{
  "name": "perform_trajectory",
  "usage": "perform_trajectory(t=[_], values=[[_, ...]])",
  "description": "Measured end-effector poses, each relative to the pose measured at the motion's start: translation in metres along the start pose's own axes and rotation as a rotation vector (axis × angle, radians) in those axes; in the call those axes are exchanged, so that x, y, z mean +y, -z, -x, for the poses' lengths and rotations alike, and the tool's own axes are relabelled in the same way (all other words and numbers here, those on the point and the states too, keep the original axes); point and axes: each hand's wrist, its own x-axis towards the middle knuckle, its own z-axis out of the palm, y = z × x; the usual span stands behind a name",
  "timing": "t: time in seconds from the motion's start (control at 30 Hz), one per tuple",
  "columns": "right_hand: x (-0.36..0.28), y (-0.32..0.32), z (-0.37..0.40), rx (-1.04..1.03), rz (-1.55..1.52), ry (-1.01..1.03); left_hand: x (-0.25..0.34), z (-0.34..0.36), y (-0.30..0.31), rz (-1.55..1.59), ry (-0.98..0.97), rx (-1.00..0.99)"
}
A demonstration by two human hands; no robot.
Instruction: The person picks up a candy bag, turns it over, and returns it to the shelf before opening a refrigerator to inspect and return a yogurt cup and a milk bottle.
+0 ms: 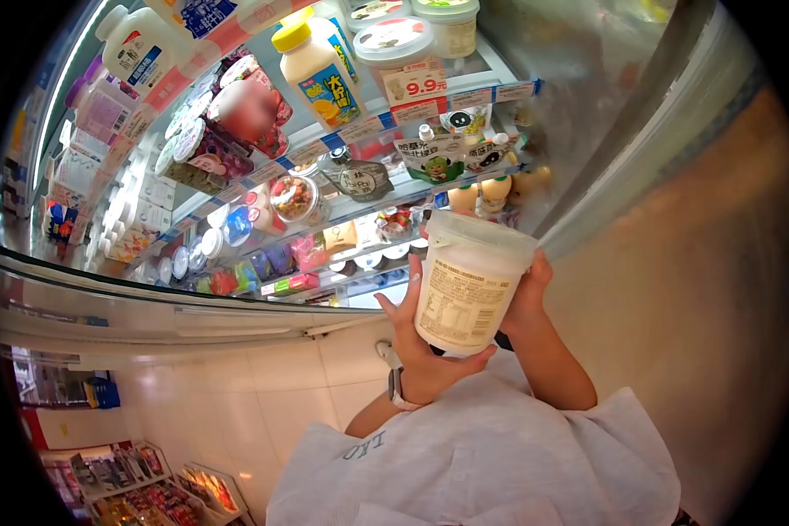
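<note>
White lidded tub between left grip and right grip; stocked shelves beyond.

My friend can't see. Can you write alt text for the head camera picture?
A left hand and a right hand hold a white plastic tub with a translucent lid and cream paper label, before brightly lit shop shelves packed with colourful bottles, pouches and tubs.

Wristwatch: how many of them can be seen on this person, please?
1. The wristwatch is just below the left hand, which holds the lidded tub. None shows at the right hand, though one could be hidden there.
</note>
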Motion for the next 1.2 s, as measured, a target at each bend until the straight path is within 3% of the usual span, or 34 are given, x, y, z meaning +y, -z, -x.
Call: perform_trajectory(t=[0.17,0.27,0.33,0.4,0.63,0.8,1.0,1.2], values=[[0.006,-0.01,-0.003,0.138,0.163,-0.006,0.012,-0.01,0.02,-0.254,-0.076,-0.049],[0.019,-0.003,-0.005,-0.004,-0.201,0.006,0.014,-0.01,0.024,-0.274,-0.123,0.003],[0.02,0.0,-0.005,-0.016,-0.214,-0.015,0.015,-0.009,0.026,-0.288,-0.118,0.028],[0.017,0.0,-0.001,0.138,0.157,-0.048,0.016,-0.009,0.026,-0.307,-0.106,0.044],[0.018,0.013,0.001,-0.182,-0.293,0.073,0.021,-0.005,0.013,-0.375,-0.098,0.058],[0.013,0.016,0.009,0.061,-0.042,0.01,0.021,0.0,0.007,-0.416,-0.111,0.057],[0.016,0.023,0.01,0.195,-0.067,-0.063,0.022,0.002,0.002,-0.424,-0.106,0.038],[0.016,0.033,0.012,0.169,-0.007,-0.08,0.024,0.001,0.0,-0.404,-0.122,0.039]])
